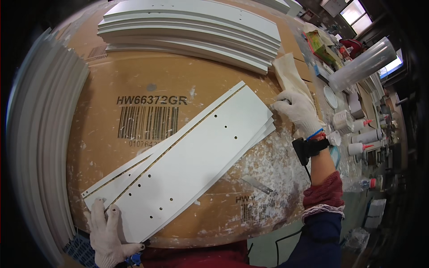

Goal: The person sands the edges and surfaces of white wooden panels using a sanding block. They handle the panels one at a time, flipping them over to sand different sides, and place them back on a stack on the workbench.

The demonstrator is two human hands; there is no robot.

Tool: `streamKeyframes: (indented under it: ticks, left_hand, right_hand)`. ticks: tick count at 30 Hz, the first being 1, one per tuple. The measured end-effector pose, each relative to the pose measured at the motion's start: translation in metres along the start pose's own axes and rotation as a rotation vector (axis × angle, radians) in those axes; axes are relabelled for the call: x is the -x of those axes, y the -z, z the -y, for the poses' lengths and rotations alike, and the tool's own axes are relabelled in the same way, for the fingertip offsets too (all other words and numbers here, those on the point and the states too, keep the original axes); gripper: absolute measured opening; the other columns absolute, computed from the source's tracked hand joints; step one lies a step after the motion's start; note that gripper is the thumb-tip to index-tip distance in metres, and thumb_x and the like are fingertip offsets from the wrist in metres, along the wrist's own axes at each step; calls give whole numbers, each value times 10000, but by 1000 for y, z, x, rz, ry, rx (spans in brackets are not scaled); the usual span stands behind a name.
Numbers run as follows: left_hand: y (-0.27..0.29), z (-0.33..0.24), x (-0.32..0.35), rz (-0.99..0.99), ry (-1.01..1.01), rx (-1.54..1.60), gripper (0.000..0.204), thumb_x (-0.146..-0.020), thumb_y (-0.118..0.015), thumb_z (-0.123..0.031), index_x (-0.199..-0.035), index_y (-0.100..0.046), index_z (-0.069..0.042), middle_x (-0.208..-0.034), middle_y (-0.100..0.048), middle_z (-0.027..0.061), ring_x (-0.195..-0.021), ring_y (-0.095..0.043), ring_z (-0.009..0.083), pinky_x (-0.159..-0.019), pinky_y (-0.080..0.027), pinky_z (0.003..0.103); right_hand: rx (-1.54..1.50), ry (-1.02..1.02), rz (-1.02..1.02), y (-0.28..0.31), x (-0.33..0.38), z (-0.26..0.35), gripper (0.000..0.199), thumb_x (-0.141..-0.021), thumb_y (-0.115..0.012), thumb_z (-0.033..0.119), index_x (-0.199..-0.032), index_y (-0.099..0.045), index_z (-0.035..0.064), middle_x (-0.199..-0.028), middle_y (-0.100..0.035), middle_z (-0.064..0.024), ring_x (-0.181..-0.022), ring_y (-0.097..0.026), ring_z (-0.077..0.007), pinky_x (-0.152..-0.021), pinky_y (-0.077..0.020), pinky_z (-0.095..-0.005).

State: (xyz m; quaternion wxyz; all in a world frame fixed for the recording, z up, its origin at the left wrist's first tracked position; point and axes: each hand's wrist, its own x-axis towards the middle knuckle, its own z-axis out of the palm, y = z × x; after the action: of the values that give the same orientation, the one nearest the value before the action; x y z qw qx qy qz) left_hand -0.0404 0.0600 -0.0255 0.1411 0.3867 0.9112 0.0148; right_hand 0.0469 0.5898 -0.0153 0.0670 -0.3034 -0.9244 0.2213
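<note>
Two or more white grooved boards [192, 152] with drilled holes lie slantwise, one on another, the lower ones fanned out slightly. My left hand [106, 232], in a whitish glove, rests at their near left end. Its fingers are spread over the top board and the thumb lies by the near edge. My right hand [297, 109], gloved too, is beside the far right corner of the boards, its fingers curled. A cream cloth [288, 73] runs up from behind this hand and appears gripped in it; the fingers hide the exact hold.
A stack of white boards [187, 27] lies at the back, with upright panels [49, 134] along the left. On the paint-flecked cardboard [103, 111] lies a flat blade [257, 184]. A film roll [364, 62], tubs and red-tipped bottles [357, 148] stand at right.
</note>
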Motion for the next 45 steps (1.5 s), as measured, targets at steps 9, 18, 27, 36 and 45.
streamKeyframes:
  ticks: [9, 18, 27, 36, 45]
  left_hand:
    - [1, -1, -1, -14, -25, -18, 1131, -485, -771, -630, -1342, -397, 6, -1400, -315, 336, -1264, -346, 540, -1071, -224, 655]
    - [-1, 1, -1, -46, -51, -70, 1145, -505, -734, -697, -1339, -398, 12, -1401, -323, 333, -1260, -352, 544, -1078, -219, 655]
    - [2, -1, -2, -14, -3, -39, 1160, -438, -789, -633, -1332, -408, 0, -1390, -341, 329, -1251, -380, 524, -1069, -243, 651]
    - [0, 0, -3, -30, -8, 30, 1145, -390, -859, -506, -1343, -429, -40, -1408, -310, 321, -1289, -336, 508, -1043, -269, 648]
    - [4, 6, -2, 0, -3, 83, 1131, -538, -656, -774, -1342, -443, -7, -1420, -302, 337, -1298, -332, 515, -1055, -210, 675]
  right_hand:
    - [-192, -111, -17, 1, 5, 0, 322, -796, -670, 287, -943, -679, 1, -823, -661, -93, -781, -610, -180, -716, -472, -307]
    - [-87, 6, 26, 2, 10, -2, 306, -803, -648, 273, -911, -662, -13, -827, -662, -98, -761, -601, -184, -702, -469, -302]
    - [-71, -86, 14, 3, -2, -2, 297, -793, -655, 280, -884, -668, -2, -753, -643, -85, -721, -583, -167, -668, -460, -299]
    - [-182, -93, -56, 0, 9, -14, 299, -794, -688, 290, -907, -672, 14, -717, -627, -33, -655, -563, -116, -614, -448, -275]
    - [412, 169, -69, 2, 57, -19, 454, -822, -667, 326, -1137, -599, 5, -1059, -631, -180, -940, -611, -310, -840, -481, -377]
